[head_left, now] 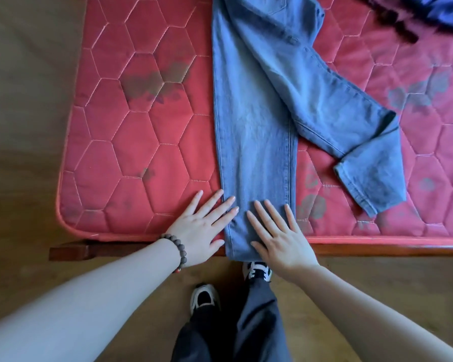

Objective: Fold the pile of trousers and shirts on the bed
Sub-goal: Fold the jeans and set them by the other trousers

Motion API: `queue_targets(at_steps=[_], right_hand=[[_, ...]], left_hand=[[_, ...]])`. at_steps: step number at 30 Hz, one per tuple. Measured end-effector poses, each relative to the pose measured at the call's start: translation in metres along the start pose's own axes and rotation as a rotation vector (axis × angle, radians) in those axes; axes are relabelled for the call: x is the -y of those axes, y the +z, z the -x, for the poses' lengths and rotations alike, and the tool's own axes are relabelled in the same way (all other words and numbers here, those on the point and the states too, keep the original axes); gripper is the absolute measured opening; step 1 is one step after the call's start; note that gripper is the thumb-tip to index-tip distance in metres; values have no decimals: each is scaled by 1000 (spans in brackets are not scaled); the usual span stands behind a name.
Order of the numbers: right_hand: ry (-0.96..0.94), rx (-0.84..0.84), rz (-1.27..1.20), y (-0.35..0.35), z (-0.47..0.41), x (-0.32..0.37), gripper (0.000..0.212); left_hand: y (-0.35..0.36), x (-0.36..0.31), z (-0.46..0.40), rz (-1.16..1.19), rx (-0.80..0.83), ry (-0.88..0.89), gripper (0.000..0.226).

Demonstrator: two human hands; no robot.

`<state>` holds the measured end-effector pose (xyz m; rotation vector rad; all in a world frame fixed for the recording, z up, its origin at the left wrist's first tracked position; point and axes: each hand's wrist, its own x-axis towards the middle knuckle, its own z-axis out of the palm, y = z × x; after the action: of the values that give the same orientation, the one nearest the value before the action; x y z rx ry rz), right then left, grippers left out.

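Both your hands lie flat with fingers spread at the near edge of the bed [377, 240]. Your left hand [203, 231] rests half on the mattress and half on the left seam of the jeans [256, 121]; your right hand [280, 236] presses on the hem end of the straight leg, which hangs a little over that near edge.

The denim looks mid-weight and soft but with body: expect it to hold a crease, drag rather than slide on the quilted red cover, and flop if lifted by one corner. The thick side seams and the hem are the firmest places to take hold.

The other leg lies kinked out towards the right side of the bed, its cuff doubled over, so it likely wants drawing across onto the straight one.

Towards the far right corner lies a dark blue garment [439, 11], smoother and probably lighter.
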<state>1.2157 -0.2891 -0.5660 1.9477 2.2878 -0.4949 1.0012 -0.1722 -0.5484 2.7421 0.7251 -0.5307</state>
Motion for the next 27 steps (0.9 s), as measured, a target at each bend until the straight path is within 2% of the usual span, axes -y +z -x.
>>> queue_targets(at_steps=[2, 3, 5, 6, 8, 10, 12, 15, 17, 18, 20, 21, 24, 27], right_hand=[[-72, 7, -22, -7, 14, -1, 57], [-75, -28, -47, -12, 14, -3, 51], [15, -143, -97, -24, 0, -11, 42], [85, -182, -115, -28, -11, -16, 41], [193, -152, -103, -31, -35, -22, 50], [253, -80, -73, -21, -47, -20, 58], [253, -60, -49, -10, -36, -10, 61], [114, -60, -83, -4, 4, 4, 60], [79, -144, -140, -10, 18, -8, 51], [140, -237, -152, -17, 18, -20, 46], [379, -410, -142, -38, 7, -51, 43], [498, -433, -124, -50, -1, -70, 46], [818, -222, -85, -72, -29, -120, 58], [1028, -103, -140, -71, -45, -136, 43]], left_hand=[[-8, -11, 8, -4, -76, 74, 57], [-11, -16, 6, -2, -175, 97, 45], [-17, -26, -10, 61, -376, 32, 30], [-21, -31, -20, 109, -401, -51, 34], [-19, -41, -39, 139, -312, -213, 61], [-5, -52, -46, 63, -166, -287, 77], [12, -62, -38, 3, -115, -280, 81], [26, -73, -21, -32, -127, -206, 84], [28, -74, -14, -70, -86, -155, 89], [28, -73, -12, -90, -59, -132, 88], [27, -71, -11, -108, -31, -83, 85], [25, -68, -10, -107, -34, -62, 83], [19, -65, -10, -87, -57, -43, 77], [17, -70, -10, -38, -80, -62, 71]])
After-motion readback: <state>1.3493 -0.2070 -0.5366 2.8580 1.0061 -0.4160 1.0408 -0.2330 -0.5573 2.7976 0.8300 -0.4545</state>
